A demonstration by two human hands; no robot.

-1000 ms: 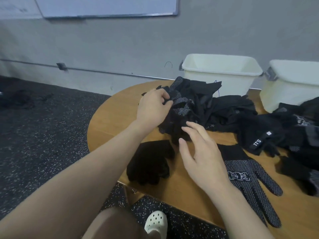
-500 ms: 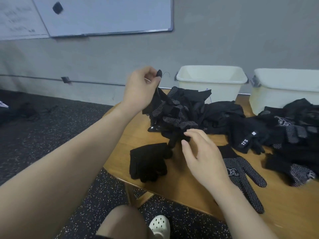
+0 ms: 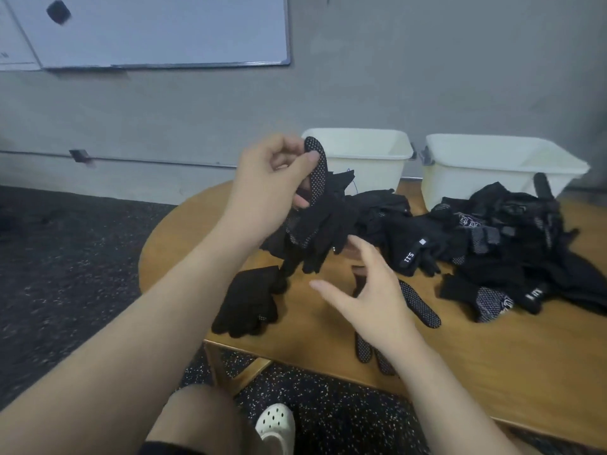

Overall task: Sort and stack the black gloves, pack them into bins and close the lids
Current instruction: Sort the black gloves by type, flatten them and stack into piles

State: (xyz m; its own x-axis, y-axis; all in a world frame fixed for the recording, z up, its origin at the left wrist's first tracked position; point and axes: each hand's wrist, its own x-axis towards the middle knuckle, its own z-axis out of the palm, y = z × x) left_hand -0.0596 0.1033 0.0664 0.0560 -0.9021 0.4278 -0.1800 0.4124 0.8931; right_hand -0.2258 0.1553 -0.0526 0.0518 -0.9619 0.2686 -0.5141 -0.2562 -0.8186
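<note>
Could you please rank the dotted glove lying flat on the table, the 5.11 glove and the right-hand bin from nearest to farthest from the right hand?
1. Dotted glove: partly under the right hand.
2. 5.11 glove: just beyond, in the pile.
3. Right bin: far back right, at the table's edge.

Just past the fingertips of the right hand (image 3: 377, 290), a black glove (image 3: 414, 254) in the heap carries a strap printed "5.11" in white, seen upside down from here, with a small pale square tag at the strap's end. Farther right of those fingers, another glove (image 3: 466, 221) shows a pale boxed emblem and a cuff (image 3: 533, 295) near the table edge bears white marks, but neither can be read. The whiteboard (image 3: 147, 27) above the left hand (image 3: 272, 178) has faint scribbles at its far left, too blurred to read.
</note>
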